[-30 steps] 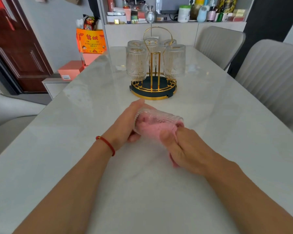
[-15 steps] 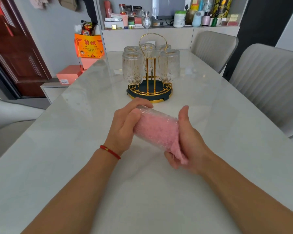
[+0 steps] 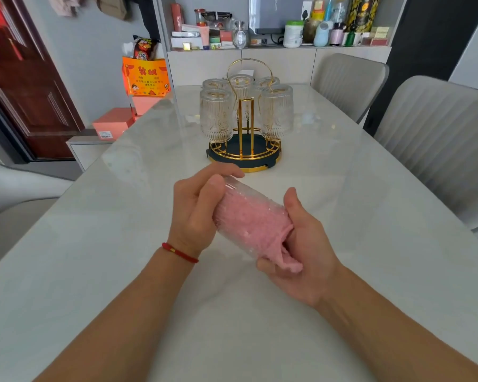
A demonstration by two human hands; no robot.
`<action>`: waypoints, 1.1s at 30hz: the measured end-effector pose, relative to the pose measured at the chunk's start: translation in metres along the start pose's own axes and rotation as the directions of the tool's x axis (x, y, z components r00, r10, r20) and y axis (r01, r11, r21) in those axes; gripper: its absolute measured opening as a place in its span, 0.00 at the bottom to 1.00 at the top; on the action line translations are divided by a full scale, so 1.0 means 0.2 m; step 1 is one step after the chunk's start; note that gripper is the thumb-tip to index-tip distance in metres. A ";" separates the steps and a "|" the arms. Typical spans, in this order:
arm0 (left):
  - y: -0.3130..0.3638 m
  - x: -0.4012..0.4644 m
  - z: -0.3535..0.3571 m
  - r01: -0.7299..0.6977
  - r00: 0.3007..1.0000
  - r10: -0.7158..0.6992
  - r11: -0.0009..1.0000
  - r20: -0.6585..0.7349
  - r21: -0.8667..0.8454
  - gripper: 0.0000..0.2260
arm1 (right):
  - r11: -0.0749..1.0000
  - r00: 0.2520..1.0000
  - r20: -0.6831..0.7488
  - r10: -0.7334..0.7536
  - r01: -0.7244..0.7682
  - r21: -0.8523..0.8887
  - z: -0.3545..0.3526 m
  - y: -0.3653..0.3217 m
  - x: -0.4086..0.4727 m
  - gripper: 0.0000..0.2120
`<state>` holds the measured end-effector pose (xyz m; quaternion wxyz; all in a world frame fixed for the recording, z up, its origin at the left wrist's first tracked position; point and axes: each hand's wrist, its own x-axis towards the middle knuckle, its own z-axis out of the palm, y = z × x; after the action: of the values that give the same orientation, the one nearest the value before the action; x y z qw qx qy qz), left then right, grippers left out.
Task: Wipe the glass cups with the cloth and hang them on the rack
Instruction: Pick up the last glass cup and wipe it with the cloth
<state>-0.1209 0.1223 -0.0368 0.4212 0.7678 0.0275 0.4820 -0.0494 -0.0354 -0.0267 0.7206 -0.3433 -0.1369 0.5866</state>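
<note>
Over the middle of the counter (image 3: 94,271), the left hand (image 3: 195,213) curls round the closed end of a glass cup (image 3: 242,199) lying tilted on its side. A pink cloth (image 3: 255,224) fills it, a tail spilling out at 5 o'clock into the right hand (image 3: 305,253), which grips the cup's mouth. At 12 o'clock stands the rack (image 3: 244,154), five cups (image 3: 215,117) hanging upside down.
</note>
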 end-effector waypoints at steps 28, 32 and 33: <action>0.09 0.03 0.06 0.851 0.519 -0.841 0.525 0.151 -0.004 0.18 | 0.097 0.952 0.124 -0.281 0.157 -0.983 -0.07 -0.01 -0.04 0.53; 0.11 0.01 0.09 0.625 0.770 -0.628 0.778 -0.113 -0.060 0.15 | 0.552 0.978 0.042 -0.202 0.149 -0.821 -0.02 0.03 -0.01 0.37; 0.11 0.00 0.08 0.530 0.834 -0.531 0.847 -0.151 -0.050 0.15 | 0.649 0.989 0.004 -0.150 0.102 -0.754 -0.02 0.02 -0.02 0.38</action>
<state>-0.1160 0.0994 -0.0248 0.5367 0.6880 0.2712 0.4062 -0.0516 -0.0405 -0.0317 0.5568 -0.6171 -0.3693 0.4156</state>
